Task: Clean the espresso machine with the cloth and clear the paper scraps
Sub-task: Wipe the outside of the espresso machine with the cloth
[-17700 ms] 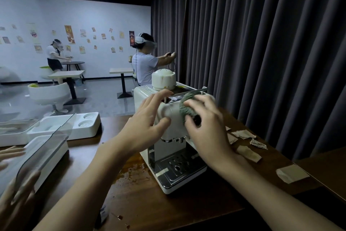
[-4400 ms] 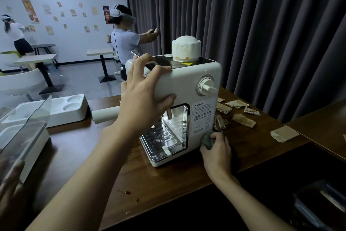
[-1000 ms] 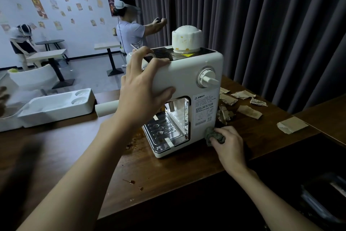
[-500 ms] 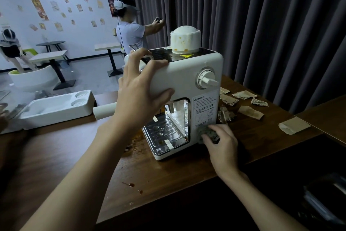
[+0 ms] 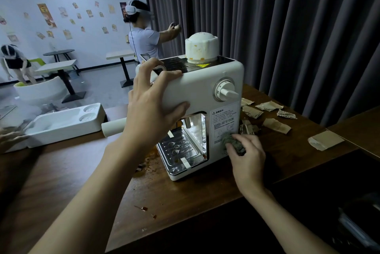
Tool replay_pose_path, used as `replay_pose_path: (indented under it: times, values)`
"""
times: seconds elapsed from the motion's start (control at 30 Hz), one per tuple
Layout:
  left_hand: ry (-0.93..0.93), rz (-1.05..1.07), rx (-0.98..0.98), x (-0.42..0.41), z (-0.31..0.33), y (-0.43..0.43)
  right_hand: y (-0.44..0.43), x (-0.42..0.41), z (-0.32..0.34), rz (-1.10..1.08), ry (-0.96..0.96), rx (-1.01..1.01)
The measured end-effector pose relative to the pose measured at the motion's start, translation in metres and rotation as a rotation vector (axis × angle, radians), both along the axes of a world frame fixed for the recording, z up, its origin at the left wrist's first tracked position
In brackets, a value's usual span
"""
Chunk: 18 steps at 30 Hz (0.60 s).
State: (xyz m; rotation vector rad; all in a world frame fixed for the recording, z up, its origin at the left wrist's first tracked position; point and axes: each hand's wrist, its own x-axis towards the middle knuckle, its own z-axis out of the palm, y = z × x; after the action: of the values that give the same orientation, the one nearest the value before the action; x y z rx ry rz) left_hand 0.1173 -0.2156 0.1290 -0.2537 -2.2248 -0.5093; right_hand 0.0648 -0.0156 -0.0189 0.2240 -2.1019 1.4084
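**Espresso machine (image 5: 201, 97): side-panel wipe, low right corner**

Espresso machine stands upright near the front edge of the wooden bench (image 5: 185, 198). Its drip tray (image 5: 181, 151) faces left-front and its dial side faces the camera. Left hand (image 5: 150, 113) clamps the upper body, with fingers over the top edge and thumb pressed on the side panel. Right hand (image 5: 246, 157) is closed round a balled grey-green cloth (image 5: 232, 141) and presses it to the lower right of the side panel, at the foot of the printed label (image 5: 225, 122).

Step in hand, by my judgement: wiping the side panel. To do it well:
- Brace firmly with the left hand so the machine does not skid on the bench.
- Work the cloth in overlapping strokes down to the base edge.
- Go lightly over the label so no corner lifts.
- Steer clear of the dial (image 5: 225, 91).

The stained cap (image 5: 201, 48) on top and the brown spill (image 5: 150, 161) on the bench by the drip tray look not yet cleaned. Paper scraps (image 5: 269, 106) lie on the bench behind and to the right of the machine and are not yet cleared. The nearest is touching or just beside the rear corner; cannot tell which.

Writing:
- The label has a warning triangle, a heading in Chinese characters and smaller lines below, all too small to read.
- A yellow triangle sticker (image 5: 202, 65) sits by the cap; its text is unreadable.
- The marks round the dial are illegible.
- No brand name is seen.
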Motion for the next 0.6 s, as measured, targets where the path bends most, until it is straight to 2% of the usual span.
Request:
replay_pose_path:
  times: [0.2,0.4,0.6]
  values:
    - [-0.010,0.005,0.002,0.000,0.000,0.001,-0.006,0.001,0.002,-0.047,0.000,-0.052]
    - [-0.004,0.000,0.004,0.001,0.000,0.001,-0.015,0.011,-0.006,0.072,0.096,0.102]
    - [-0.005,0.002,-0.004,0.001,0.000,0.001,0.005,-0.013,0.020,-0.081,0.033,-0.047]
